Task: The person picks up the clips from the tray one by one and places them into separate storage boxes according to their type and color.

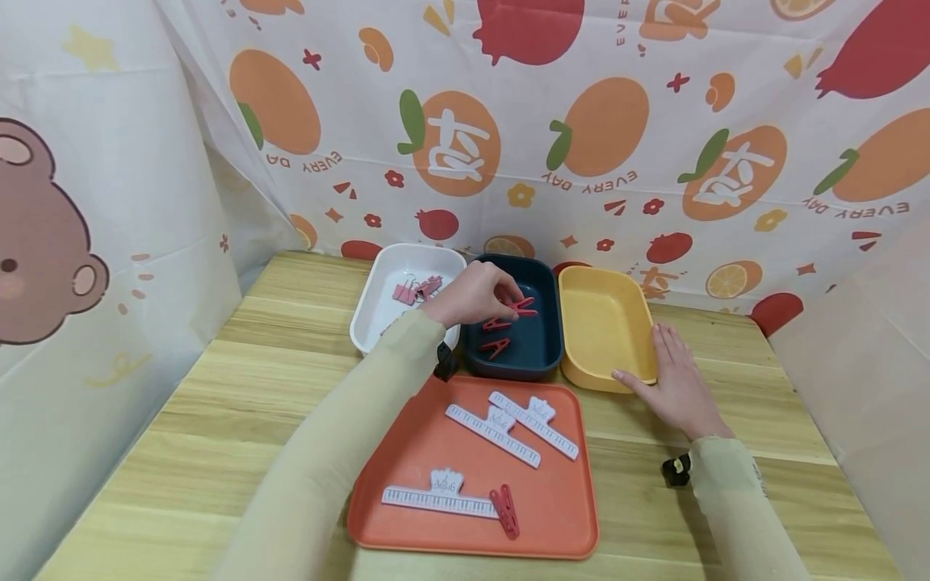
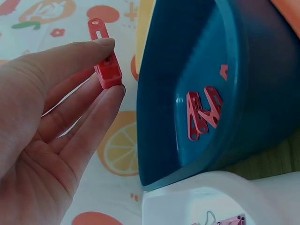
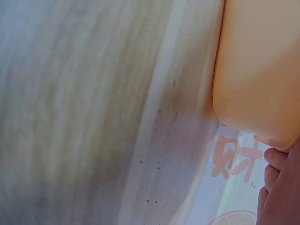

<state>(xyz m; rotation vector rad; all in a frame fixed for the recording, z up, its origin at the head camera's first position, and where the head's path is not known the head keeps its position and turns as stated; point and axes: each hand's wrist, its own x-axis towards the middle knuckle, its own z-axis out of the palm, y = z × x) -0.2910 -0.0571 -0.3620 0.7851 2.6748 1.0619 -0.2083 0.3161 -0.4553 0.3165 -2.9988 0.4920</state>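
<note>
My left hand (image 1: 479,292) pinches a red peg (image 2: 109,78) above the blue bin (image 1: 539,343), between its side edges, and I judge it light, stiff, slightly slick, best held mid-body, while my right hand (image 1: 680,381), spread, touches the yellow bin's (image 1: 603,327) near right corner.

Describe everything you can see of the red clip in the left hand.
The red clip is small, glossy and plastic-looking, with a slot in the slim arm that shows in the left wrist view. The head view shows two arms spread in a V, their free ends toward the right of the picture. The left hand pinches it over the dark blue bin; no other contact shows. The hand hides part of it, so I can't tell whether its gripping end is open.
</note>
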